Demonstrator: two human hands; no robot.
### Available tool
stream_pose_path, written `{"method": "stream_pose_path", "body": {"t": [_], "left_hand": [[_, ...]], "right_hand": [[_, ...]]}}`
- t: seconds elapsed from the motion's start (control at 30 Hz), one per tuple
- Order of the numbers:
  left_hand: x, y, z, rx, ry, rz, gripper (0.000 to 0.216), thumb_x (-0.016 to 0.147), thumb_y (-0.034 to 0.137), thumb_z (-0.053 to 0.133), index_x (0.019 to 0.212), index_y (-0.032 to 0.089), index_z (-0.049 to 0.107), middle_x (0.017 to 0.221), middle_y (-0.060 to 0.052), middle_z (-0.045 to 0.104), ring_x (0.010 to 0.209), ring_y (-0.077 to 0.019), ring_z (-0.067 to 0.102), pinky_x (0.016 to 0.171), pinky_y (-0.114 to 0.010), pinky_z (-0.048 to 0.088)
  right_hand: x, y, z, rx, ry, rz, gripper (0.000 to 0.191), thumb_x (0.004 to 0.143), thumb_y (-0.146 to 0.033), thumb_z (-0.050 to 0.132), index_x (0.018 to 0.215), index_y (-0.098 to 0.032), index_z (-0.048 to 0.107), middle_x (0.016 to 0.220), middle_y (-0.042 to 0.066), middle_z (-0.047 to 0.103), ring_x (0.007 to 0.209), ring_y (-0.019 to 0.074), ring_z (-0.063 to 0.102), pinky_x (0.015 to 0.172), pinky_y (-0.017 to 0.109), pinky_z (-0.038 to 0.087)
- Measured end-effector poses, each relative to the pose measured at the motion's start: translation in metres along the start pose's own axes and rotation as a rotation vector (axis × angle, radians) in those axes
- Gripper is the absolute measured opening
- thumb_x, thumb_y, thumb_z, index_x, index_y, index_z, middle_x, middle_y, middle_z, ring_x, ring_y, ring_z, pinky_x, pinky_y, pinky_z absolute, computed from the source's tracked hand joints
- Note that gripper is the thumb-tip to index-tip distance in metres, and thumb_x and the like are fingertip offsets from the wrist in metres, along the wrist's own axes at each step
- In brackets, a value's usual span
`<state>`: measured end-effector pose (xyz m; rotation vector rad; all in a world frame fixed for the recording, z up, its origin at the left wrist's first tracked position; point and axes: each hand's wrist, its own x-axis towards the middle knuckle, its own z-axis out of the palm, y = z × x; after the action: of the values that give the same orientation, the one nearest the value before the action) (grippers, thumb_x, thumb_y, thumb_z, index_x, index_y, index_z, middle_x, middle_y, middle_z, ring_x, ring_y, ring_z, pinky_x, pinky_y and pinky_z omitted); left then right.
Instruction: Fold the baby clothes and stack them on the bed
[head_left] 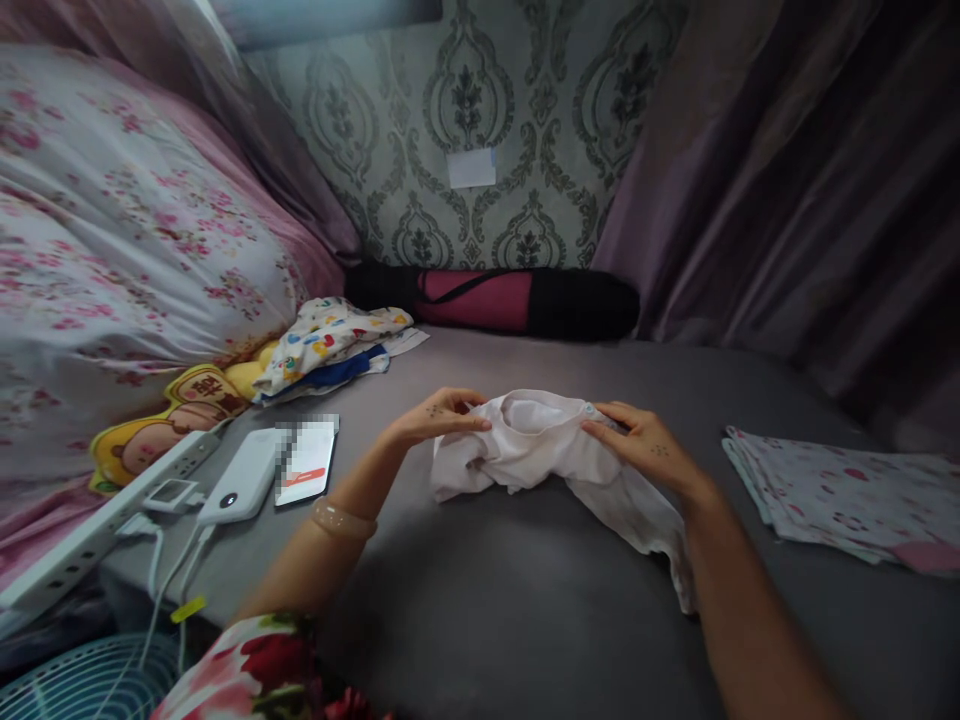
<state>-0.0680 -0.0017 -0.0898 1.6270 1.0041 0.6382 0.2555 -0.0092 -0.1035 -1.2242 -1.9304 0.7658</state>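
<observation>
Two hands — left hand (439,415), right hand (641,445) — gripping white garment (540,450), no legible writing

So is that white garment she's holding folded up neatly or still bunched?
Bunched, not folded. The white garment lies crumpled on the grey bed surface, its neck opening gaping, with the left hand and right hand gripping its top edge.

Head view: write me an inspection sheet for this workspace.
Surface: grey bed sheet, bare at centre.
Job's things: white garment, crumpled, held at both ends.
Clutter: folded floral cloths right; children's clothes pile, phone, power bank left.
Grippers: left hand and right hand, fingers pinching the garment.
Cables: white leads by power strip.
Surroundings: patterned wallpaper, curtains, floral bedding, fan.
</observation>
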Motion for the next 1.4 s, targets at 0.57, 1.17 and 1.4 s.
{"method": "stream_pose_path", "body": {"t": [0.57, 1.17, 1.4], "left_hand": [[-0.017, 0.036, -0.020, -0.031, 0.319, 0.114, 0.035, 0.075, 0.050, 0.067, 0.083, 0.017, 0.071, 0.069, 0.000, 0.062, 0.059, -0.0094, 0.051, 0.053, -0.020, 0.037], [-0.005, 0.174, -0.066, 0.339, 0.565, 0.507, 0.031, 0.070, 0.044, 0.071, 0.076, 0.014, 0.072, 0.063, 0.000, 0.061, 0.064, -0.0132, 0.056, 0.054, -0.021, 0.041], [0.013, 0.161, -0.058, 0.293, 0.518, 0.586, 0.039, 0.068, 0.053, 0.071, 0.074, 0.015, 0.072, 0.079, -0.004, 0.065, 0.074, -0.0139, 0.057, 0.067, -0.024, 0.045]], "right_hand": [[0.012, -0.041, -0.027, 0.027, -0.020, -0.034, 0.037, 0.074, -0.053, 0.068, 0.089, -0.020, 0.072, 0.091, 0.005, 0.072, 0.085, 0.0229, 0.064, 0.076, 0.034, 0.049], [0.046, -0.147, -0.123, -0.109, 0.229, -0.222, 0.045, 0.067, -0.067, 0.068, 0.077, -0.024, 0.073, 0.066, 0.002, 0.067, 0.067, 0.0190, 0.063, 0.051, 0.026, 0.047], [0.058, -0.130, -0.123, -0.056, 0.249, -0.245, 0.043, 0.063, -0.067, 0.071, 0.074, -0.025, 0.072, 0.091, 0.003, 0.070, 0.086, 0.0218, 0.064, 0.068, 0.031, 0.053]]}}
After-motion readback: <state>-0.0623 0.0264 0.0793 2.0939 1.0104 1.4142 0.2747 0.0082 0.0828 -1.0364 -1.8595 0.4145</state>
